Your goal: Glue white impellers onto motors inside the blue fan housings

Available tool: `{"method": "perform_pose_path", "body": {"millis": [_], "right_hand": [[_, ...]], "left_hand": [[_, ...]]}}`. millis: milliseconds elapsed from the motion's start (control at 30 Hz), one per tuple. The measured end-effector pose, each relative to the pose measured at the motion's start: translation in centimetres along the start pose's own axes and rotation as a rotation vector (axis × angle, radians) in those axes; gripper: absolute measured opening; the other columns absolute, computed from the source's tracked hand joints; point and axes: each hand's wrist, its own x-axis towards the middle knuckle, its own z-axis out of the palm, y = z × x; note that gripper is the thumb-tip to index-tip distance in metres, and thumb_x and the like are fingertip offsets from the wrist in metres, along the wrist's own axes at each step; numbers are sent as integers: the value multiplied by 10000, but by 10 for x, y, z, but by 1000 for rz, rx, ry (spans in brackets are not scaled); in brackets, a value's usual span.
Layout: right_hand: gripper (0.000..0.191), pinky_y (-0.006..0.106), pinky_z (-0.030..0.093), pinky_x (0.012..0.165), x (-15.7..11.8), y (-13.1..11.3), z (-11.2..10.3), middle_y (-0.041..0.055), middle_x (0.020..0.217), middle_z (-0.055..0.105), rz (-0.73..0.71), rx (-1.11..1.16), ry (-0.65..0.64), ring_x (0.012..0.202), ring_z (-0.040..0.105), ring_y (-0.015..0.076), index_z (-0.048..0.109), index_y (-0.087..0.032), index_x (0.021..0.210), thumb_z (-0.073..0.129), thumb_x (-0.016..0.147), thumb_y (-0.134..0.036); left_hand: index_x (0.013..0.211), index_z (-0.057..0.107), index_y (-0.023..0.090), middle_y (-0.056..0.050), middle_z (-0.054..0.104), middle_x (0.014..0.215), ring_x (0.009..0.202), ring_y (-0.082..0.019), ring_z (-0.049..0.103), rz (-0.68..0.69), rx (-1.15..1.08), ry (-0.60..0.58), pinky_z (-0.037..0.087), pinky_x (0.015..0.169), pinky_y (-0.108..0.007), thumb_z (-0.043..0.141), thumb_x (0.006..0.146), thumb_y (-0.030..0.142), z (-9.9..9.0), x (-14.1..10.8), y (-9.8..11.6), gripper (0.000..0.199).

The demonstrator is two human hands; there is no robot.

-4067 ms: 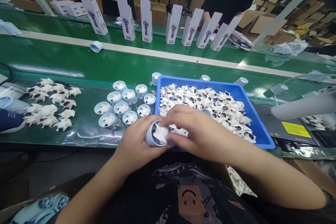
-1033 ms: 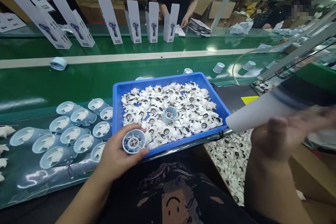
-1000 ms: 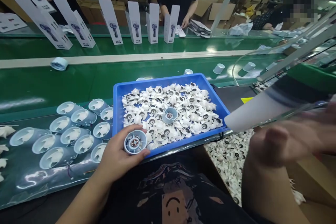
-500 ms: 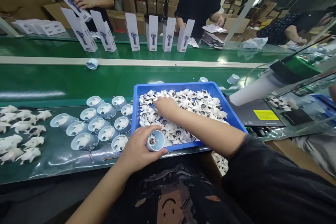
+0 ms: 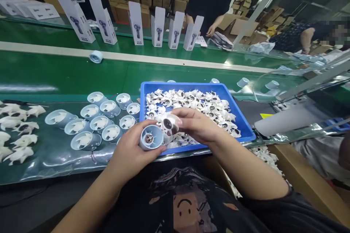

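Observation:
My left hand is wrapped round a light blue cup-shaped housing, its open end facing me and a copper-coloured motor part inside. Just right of it, my right hand pinches a white fan blade piece with a dark round hub. The two parts are close together, with the fan piece outside the housing. Behind the hands lies a blue tray full of white fan pieces. To the left stand several blue housings with white fans inside.
Loose white fans lie at the far left. Upright white boxes line the green conveyor. People work across it. A grey cylinder juts in at the right, above an open carton.
My right hand has come out of the tray towards me with a fan piece, beside the housing. My left hand and the housing have shifted slightly left. The view has shifted too.

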Motion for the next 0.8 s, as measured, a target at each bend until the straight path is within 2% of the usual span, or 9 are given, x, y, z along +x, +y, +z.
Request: {"method": "perform_pose_path", "body": {"millis": [133, 233, 333, 433, 500, 567, 667, 733, 800], "right_hand": [[179, 372, 523, 799, -11, -28, 16, 89, 980, 649, -205, -429, 76, 887, 617, 201, 727, -153, 1028, 654, 874, -208], [105, 370, 497, 740, -4, -35, 29, 69, 860, 586, -180, -675, 52, 824, 580, 211, 766, -148, 930, 721, 847, -192], [132, 348, 499, 721, 5, -28, 36, 52, 873, 570, -166, -594, 58, 819, 584, 197, 783, -188, 937, 786, 812, -229], [188, 396, 512, 874, 0, -21, 31, 92, 1085, 601, -257, -461, 111, 1009, 609, 221, 770, -206, 1023, 769, 838, -241], [91, 367, 501, 932, -12, -19, 21, 86, 1125, 616, -337, -320, 93, 1054, 621, 195, 764, -187, 892, 711, 894, -262], [292, 296, 521, 863, -30, -17, 8, 59, 1025, 647, -378, -175, 77, 951, 653, 144, 701, -170, 710, 625, 958, -303], [353, 260, 543, 782, -59, -6, -6, 52, 943, 663, -355, -105, 178, 873, 666, 133, 684, -184, 707, 560, 993, -351], [305, 249, 555, 759, -73, 6, -7, 55, 928, 667, -299, -102, 284, 864, 675, 140, 712, -209, 769, 569, 985, -371], [299, 224, 557, 725, -79, 16, -2, 48, 895, 666, -254, -72, 370, 825, 677, 132, 705, -221, 758, 576, 977, -378]], "left_hand": [[1090, 617, 212, -64, 731, 1040, 958, -283, 680, 263, 241, 3, 512, 869, -419, 640, 804, 305, -1, 3, 16, 301], [1063, 577, 179, -83, 724, 1031, 955, -262, 675, 332, 319, 89, 509, 887, -388, 567, 765, 164, 4, -1, 19, 298], [1082, 551, 195, -70, 717, 1045, 976, -246, 672, 286, 317, 176, 509, 912, -365, 555, 749, 129, 9, -6, 19, 339], [1122, 545, 216, -58, 717, 1073, 996, -245, 672, 283, 282, 175, 511, 919, -369, 576, 807, 183, 9, -9, 18, 319], [1130, 557, 224, -54, 718, 1082, 996, -251, 673, 255, 260, 143, 515, 913, -379, 631, 844, 283, 2, -10, 16, 301], [1164, 568, 233, -58, 709, 1127, 1033, -265, 666, 172, 249, 122, 520, 925, -399, 683, 844, 405, -11, -6, 10, 381], [1241, 586, 239, -103, 591, 1337, 1255, -349, 549, 38, 345, 95, 490, 1013, -484, 724, 772, 568, -39, 24, -5, 590], [1245, 615, 226, -126, 521, 1375, 1342, -397, 450, -63, 498, 91, 433, 1082, -525, 747, 725, 598, -59, 65, -17, 653], [1282, 595, 213, -120, 548, 1311, 1330, -361, 467, -193, 622, 100, 403, 1118, -476, 738, 776, 527, -72, 116, -29, 613]]}}
